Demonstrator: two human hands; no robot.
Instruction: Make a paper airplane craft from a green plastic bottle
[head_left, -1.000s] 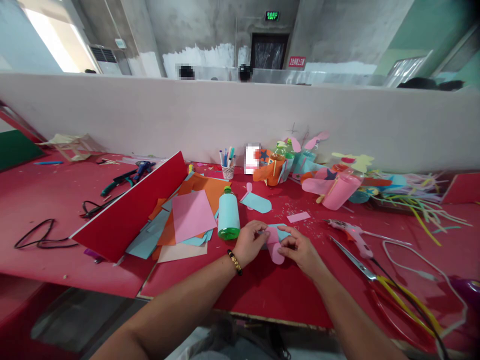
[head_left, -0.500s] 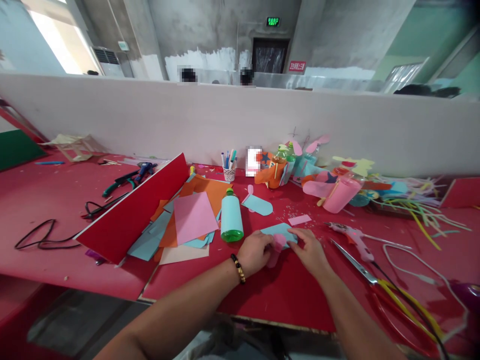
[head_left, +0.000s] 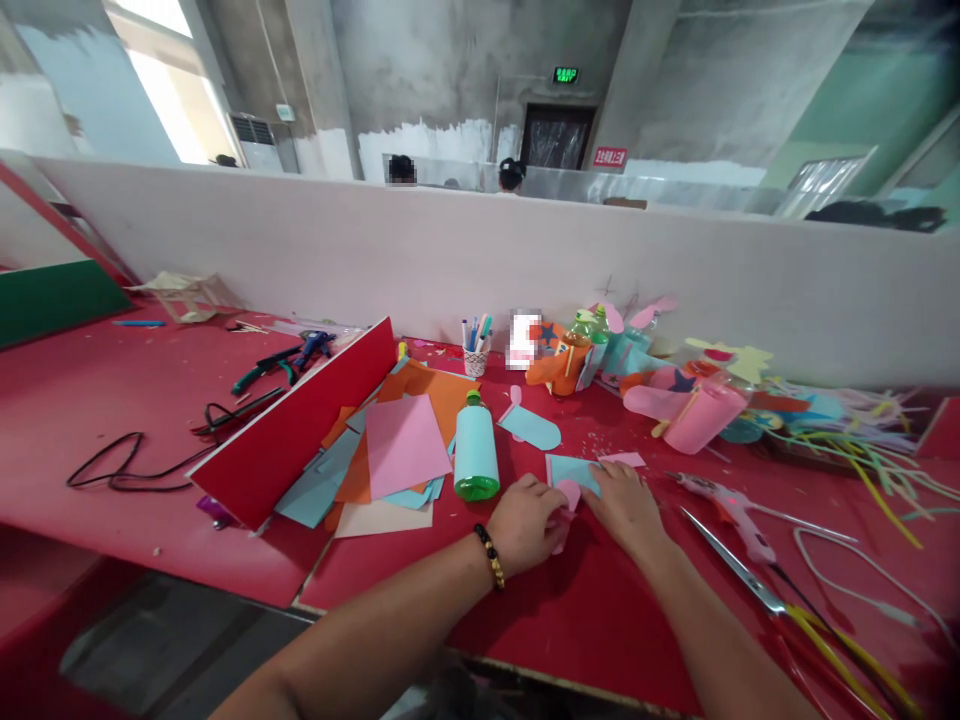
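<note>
Fingers [head_left: 604,482] on paper [head_left: 568,470], bottle [head_left: 475,450] nearby

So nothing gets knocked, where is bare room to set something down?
Bare red tabletop lies between the forearms, from the left hand and right hand to its near edge. Another patch, far left, lies between the slim blue pen and looped black cable. Crowded: the overlapping pink, orange and blue sheets, and the pink glue gun beside long metal scissors.
</note>
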